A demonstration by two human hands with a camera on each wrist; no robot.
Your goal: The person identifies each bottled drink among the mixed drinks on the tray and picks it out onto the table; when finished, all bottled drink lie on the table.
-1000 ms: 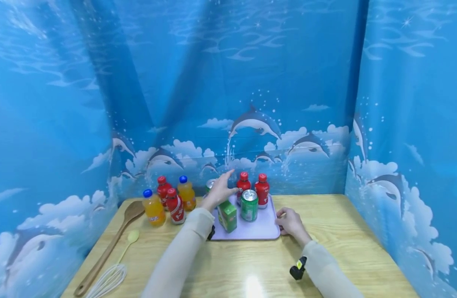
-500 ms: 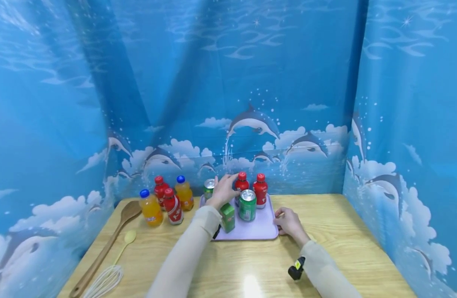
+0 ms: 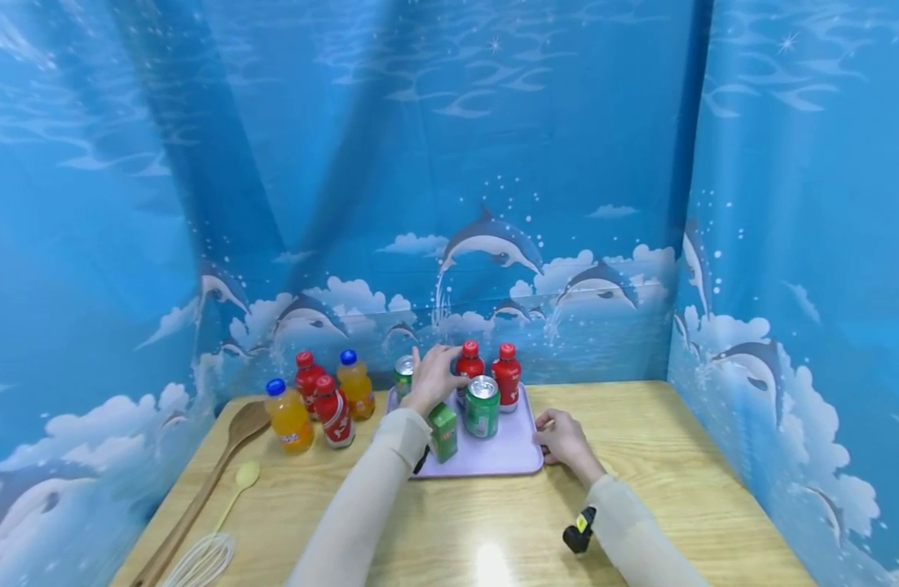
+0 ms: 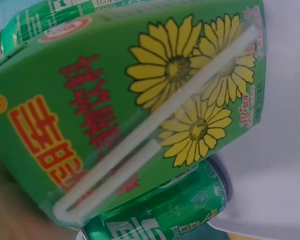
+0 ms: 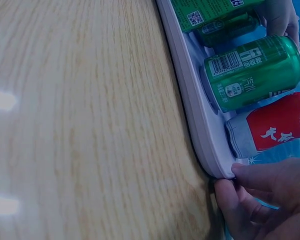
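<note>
My left hand point(image 3: 436, 377) is over the pale lilac tray point(image 3: 504, 458), fingers spread behind a green drink carton point(image 3: 443, 434). Its index fingertip is near the cap of a red bottle point(image 3: 469, 364); contact cannot be told. No item shows in its grasp, and the space under the palm is hidden. A green can point(image 3: 482, 408) stands beside the carton, another green can point(image 3: 403, 373) at the tray's back left. Filling the left wrist view is the carton point(image 4: 125, 100) with its straw. My right hand point(image 3: 561, 438) pinches the tray's near right corner between thumb and fingers.
Left of the tray stand two orange drink bottles point(image 3: 291, 420) and two red bottles point(image 3: 335, 414). A wooden spoon point(image 3: 207, 485) and a whisk point(image 3: 205, 558) lie at the table's left. A second red bottle point(image 3: 506, 379) is on the tray. A dolphin-print curtain point(image 3: 603, 163) hangs behind.
My left hand has shifted slightly over the tray, and its raised index finger has come down towards the red bottle's cap. The right hand keeps its hold on the tray. The head view has shifted slightly.
</note>
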